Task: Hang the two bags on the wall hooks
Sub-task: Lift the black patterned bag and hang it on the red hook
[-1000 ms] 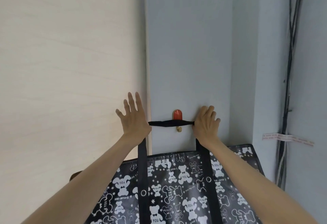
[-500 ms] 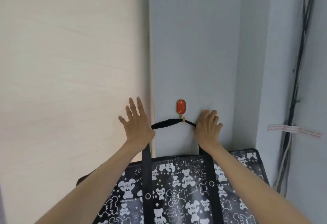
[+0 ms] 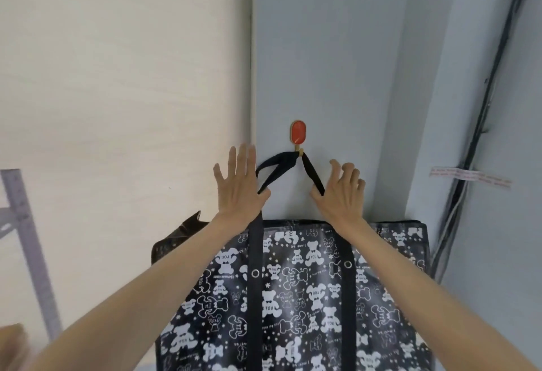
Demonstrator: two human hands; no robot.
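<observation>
A black bag printed with white bears hangs against the grey wall. The top of its black strap is looped over the red oval hook and runs down from it in an inverted V to both my hands. My left hand has its fingers spread, with the strap caught at the thumb. My right hand has loosely curled fingers and holds the strap's other side at the thumb. A dark glossy corner shows behind my left forearm; I cannot tell whether it belongs to this bag.
A pale wood panel fills the left. A grey metal upright stands at the lower left. Black cables run down the right wall, with a taped label beside them.
The strap went from stretched flat below the hook to looped over it. Both hands have dropped lower and the strap now slopes down from the hook to them.
</observation>
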